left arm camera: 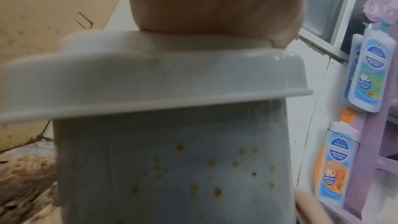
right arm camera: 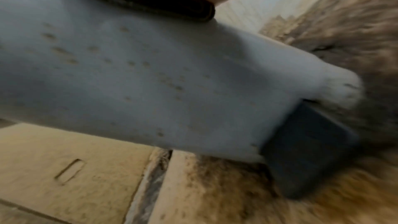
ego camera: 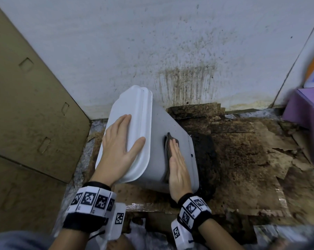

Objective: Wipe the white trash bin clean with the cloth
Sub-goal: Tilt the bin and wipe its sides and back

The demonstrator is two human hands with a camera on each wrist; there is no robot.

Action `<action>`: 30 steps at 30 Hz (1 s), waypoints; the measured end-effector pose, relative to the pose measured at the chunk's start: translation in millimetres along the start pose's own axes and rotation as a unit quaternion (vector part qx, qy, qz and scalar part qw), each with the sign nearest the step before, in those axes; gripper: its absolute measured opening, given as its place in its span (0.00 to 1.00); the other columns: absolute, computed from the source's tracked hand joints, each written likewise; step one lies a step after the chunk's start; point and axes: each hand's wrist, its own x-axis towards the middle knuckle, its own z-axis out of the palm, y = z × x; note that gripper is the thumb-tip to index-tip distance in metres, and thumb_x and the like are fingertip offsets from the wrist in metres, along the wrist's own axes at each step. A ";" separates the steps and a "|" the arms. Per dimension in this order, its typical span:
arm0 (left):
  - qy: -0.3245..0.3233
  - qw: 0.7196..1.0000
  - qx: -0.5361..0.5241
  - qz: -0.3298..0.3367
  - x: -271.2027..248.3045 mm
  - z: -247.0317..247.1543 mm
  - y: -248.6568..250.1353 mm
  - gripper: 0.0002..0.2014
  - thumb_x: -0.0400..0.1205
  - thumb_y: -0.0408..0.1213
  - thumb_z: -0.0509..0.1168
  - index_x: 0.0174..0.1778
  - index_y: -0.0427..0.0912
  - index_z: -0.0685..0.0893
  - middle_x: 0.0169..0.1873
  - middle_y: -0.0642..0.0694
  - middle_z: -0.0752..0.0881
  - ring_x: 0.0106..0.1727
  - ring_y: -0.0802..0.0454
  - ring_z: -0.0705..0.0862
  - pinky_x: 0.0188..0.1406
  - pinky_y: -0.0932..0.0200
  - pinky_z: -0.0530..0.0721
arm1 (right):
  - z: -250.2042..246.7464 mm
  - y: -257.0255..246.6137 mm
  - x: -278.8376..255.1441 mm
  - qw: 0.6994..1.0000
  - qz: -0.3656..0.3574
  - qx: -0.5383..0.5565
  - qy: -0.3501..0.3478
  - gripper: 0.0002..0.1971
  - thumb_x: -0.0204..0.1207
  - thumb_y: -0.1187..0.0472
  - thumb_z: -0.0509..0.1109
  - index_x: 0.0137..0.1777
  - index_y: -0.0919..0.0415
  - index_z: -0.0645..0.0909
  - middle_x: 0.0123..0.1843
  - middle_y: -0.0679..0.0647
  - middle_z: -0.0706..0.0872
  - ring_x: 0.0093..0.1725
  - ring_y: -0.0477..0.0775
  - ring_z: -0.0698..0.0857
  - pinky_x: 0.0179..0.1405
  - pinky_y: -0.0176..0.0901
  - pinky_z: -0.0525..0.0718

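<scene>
The white trash bin (ego camera: 179, 134) stands tilted on the dirty floor, its lid (ego camera: 141, 112) leaning left toward the cardboard. My left hand (ego camera: 121, 138) lies flat on the lid with straight, spread fingers. My right hand (ego camera: 177, 159) presses a dark grey cloth (ego camera: 168, 143) flat against the bin's right side wall. In the left wrist view the bin's near wall (left arm camera: 172, 168) carries several yellow-brown spots below the lid's rim (left arm camera: 150, 77). The right wrist view shows the cloth (right arm camera: 163, 4) under my palm, the spotted wall (right arm camera: 150, 77) and the bin's dark base (right arm camera: 305, 151).
A stained white wall (ego camera: 170, 51) rises behind the bin. Brown cardboard (ego camera: 26, 105) leans at the left. Wet, dirt-soaked cardboard (ego camera: 242, 150) covers the floor at the right. A purple rack (left arm camera: 370, 125) with lotion bottles (left arm camera: 336, 163) stands at the far right.
</scene>
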 end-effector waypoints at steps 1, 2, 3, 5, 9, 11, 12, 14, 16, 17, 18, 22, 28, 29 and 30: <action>0.002 1.000 -0.003 0.000 0.0 -0.2 -0.1 0.40 0.81 0.67 0.52 0.89 0.52 0.59 0.86 0.56 0.60 0.86 0.61 0.53 0.84 0.55 0.49 | -2.6 12.8 -2.6 1.000 0.017 -0.001 0.004 0.27 0.90 0.47 0.39 0.89 0.44 0.51 0.90 0.35 0.51 0.88 0.35 0.49 0.90 0.49 0.50; 0.002 1.000 -0.004 -0.001 0.0 -0.4 0.0 0.40 0.81 0.67 0.52 0.88 0.52 0.60 0.86 0.56 0.61 0.86 0.61 0.53 0.84 0.54 0.49 | -5.0 24.4 -4.9 0.999 0.037 0.000 0.006 0.27 0.90 0.47 0.39 0.88 0.44 0.50 0.90 0.36 0.50 0.88 0.34 0.48 0.90 0.51 0.50; 0.002 1.000 -0.005 -0.001 0.4 -0.3 0.4 0.40 0.81 0.68 0.52 0.88 0.53 0.60 0.86 0.56 0.61 0.86 0.61 0.53 0.84 0.54 0.49 | -7.6 34.0 -7.0 0.998 0.060 0.002 0.006 0.27 0.89 0.47 0.39 0.88 0.44 0.50 0.90 0.36 0.49 0.88 0.33 0.47 0.90 0.51 0.48; 0.001 1.000 -0.006 0.000 0.7 0.1 1.7 0.40 0.81 0.68 0.53 0.88 0.53 0.60 0.86 0.56 0.61 0.85 0.61 0.54 0.84 0.54 0.49 | -12.1 43.3 -9.9 0.994 0.104 0.017 0.004 0.27 0.88 0.46 0.39 0.86 0.41 0.48 0.91 0.38 0.47 0.86 0.29 0.45 0.90 0.48 0.46; -0.002 1.000 -0.007 0.001 0.9 0.7 4.2 0.40 0.81 0.67 0.53 0.88 0.53 0.60 0.86 0.56 0.61 0.85 0.61 0.53 0.84 0.52 0.50 | -14.9 39.3 -8.8 0.991 0.130 0.025 -0.001 0.26 0.86 0.46 0.37 0.85 0.40 0.47 0.91 0.39 0.46 0.85 0.25 0.43 0.88 0.36 0.41; -0.003 1.000 -0.001 0.002 1.1 0.6 3.7 0.40 0.81 0.67 0.52 0.88 0.52 0.59 0.86 0.55 0.60 0.86 0.59 0.53 0.85 0.51 0.50 | -11.2 32.7 -7.1 0.992 0.123 0.016 0.002 0.27 0.85 0.47 0.36 0.85 0.40 0.46 0.90 0.39 0.45 0.87 0.30 0.43 0.89 0.43 0.42; -0.004 1.000 0.003 0.002 1.5 1.0 3.6 0.40 0.81 0.67 0.51 0.88 0.52 0.59 0.86 0.55 0.60 0.86 0.59 0.53 0.85 0.51 0.50 | -8.4 27.8 -6.4 0.993 0.120 0.014 0.005 0.27 0.85 0.45 0.36 0.85 0.40 0.46 0.90 0.38 0.46 0.87 0.30 0.43 0.90 0.46 0.43; -0.001 1.000 0.007 0.003 2.5 1.8 3.2 0.41 0.81 0.67 0.51 0.88 0.52 0.59 0.86 0.54 0.60 0.86 0.58 0.54 0.84 0.52 0.50 | -2.6 13.9 -5.2 0.994 0.105 0.011 0.014 0.29 0.82 0.40 0.34 0.84 0.36 0.46 0.90 0.36 0.47 0.86 0.28 0.43 0.90 0.48 0.45; 0.001 1.000 0.009 0.003 3.7 2.4 3.0 0.40 0.81 0.67 0.51 0.88 0.52 0.59 0.86 0.54 0.61 0.85 0.58 0.54 0.83 0.52 0.51 | 2.9 -6.7 -3.1 0.997 0.077 0.012 0.015 0.30 0.81 0.38 0.33 0.85 0.35 0.47 0.90 0.35 0.49 0.86 0.28 0.44 0.90 0.49 0.45; 0.001 1.000 0.009 0.004 3.8 2.5 2.8 0.40 0.81 0.67 0.51 0.88 0.52 0.59 0.86 0.54 0.61 0.85 0.58 0.54 0.83 0.52 0.51 | 5.7 -19.0 -2.2 0.998 0.057 0.013 0.010 0.30 0.82 0.38 0.33 0.86 0.36 0.47 0.90 0.34 0.49 0.86 0.28 0.44 0.90 0.48 0.45; 0.000 1.000 0.009 0.006 3.7 2.7 2.4 0.41 0.80 0.67 0.51 0.88 0.52 0.60 0.86 0.54 0.61 0.85 0.59 0.54 0.83 0.52 0.51 | 8.5 -32.3 -1.6 0.999 0.034 0.015 0.004 0.30 0.83 0.39 0.33 0.86 0.37 0.47 0.90 0.34 0.48 0.86 0.29 0.43 0.90 0.47 0.44; 0.002 1.000 0.003 0.005 3.1 1.9 -0.5 0.41 0.80 0.68 0.51 0.88 0.52 0.60 0.86 0.54 0.61 0.85 0.60 0.54 0.82 0.53 0.51 | 13.1 -65.1 -0.4 0.999 -0.023 0.012 -0.036 0.27 0.90 0.47 0.37 0.89 0.41 0.46 0.90 0.33 0.46 0.87 0.32 0.42 0.88 0.45 0.43; -0.003 1.000 -0.016 -0.005 0.4 -2.2 -3.9 0.40 0.80 0.68 0.53 0.88 0.54 0.60 0.85 0.56 0.61 0.84 0.62 0.54 0.81 0.52 0.53 | 1.2 -17.6 -0.9 0.998 -0.053 -0.039 -0.022 0.29 0.89 0.46 0.38 0.90 0.48 0.51 0.91 0.38 0.50 0.89 0.37 0.49 0.89 0.48 0.51; -0.004 1.000 -0.021 -0.007 0.3 -3.0 -3.9 0.40 0.80 0.68 0.53 0.88 0.54 0.60 0.85 0.56 0.61 0.84 0.62 0.54 0.81 0.51 0.53 | -0.2 -3.5 -1.9 0.999 -0.031 -0.036 -0.011 0.29 0.89 0.45 0.37 0.90 0.48 0.51 0.91 0.38 0.51 0.89 0.37 0.49 0.90 0.49 0.52; -0.004 1.000 -0.024 -0.009 0.2 -3.7 -4.3 0.40 0.80 0.68 0.53 0.87 0.55 0.61 0.85 0.56 0.61 0.84 0.62 0.54 0.82 0.49 0.54 | -1.7 11.4 -3.2 0.999 -0.005 -0.033 -0.001 0.29 0.89 0.45 0.37 0.90 0.47 0.51 0.91 0.38 0.51 0.89 0.36 0.48 0.90 0.51 0.52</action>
